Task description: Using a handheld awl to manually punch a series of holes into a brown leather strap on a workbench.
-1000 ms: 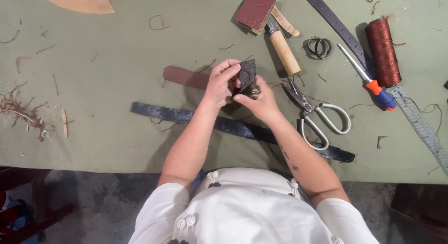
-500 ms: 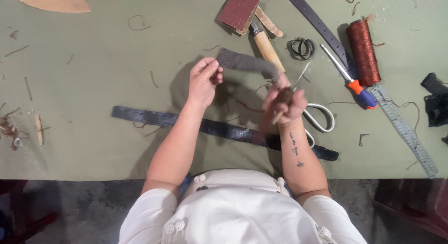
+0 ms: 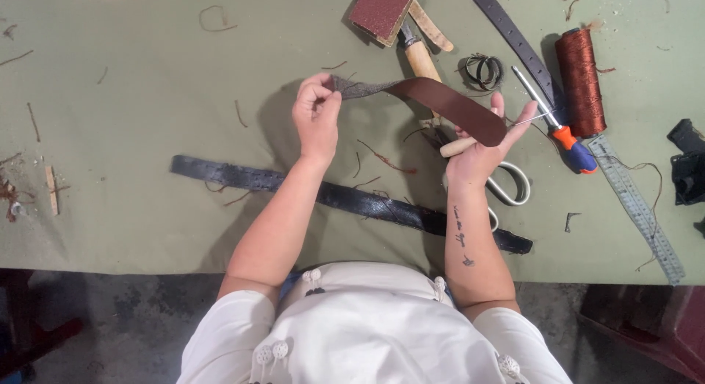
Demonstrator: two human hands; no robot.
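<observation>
even, bright overhead light — soft shadows, sharp focus throughout.

Matt brown leather strap (image 3: pixel 440 101), rough grey underside; matt olive cloth table cover (image 3: pixel 147 120); glossy copper-brown thread spool (image 3: pixel 580 72).
</observation>
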